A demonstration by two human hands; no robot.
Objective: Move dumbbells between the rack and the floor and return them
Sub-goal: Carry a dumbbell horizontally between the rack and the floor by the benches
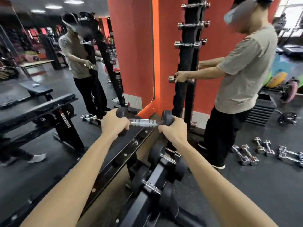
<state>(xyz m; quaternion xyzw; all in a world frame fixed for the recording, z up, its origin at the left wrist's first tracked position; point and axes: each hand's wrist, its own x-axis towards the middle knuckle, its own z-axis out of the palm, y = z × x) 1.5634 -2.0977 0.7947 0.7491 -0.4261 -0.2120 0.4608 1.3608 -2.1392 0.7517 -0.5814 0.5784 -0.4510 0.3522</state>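
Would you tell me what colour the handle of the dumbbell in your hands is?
Shiny silver chrome handle, between black ends, seen in the head view.

Two bare forearms reach in from the bottom edge, no sleeves, watch or bands showing. The left grip (114,124) and the right grip (174,131) wear no gloves or rings.

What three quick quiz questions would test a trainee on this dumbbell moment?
1. True or false: both hands grip one black dumbbell.
2. Where does the left hand hold it? A) handle B) end weight
3. Where do the loose chrome dumbbells lie?

Key: 1. True; the right hand holds the other end. 2. B. 3. On the floor, right of the standing person.
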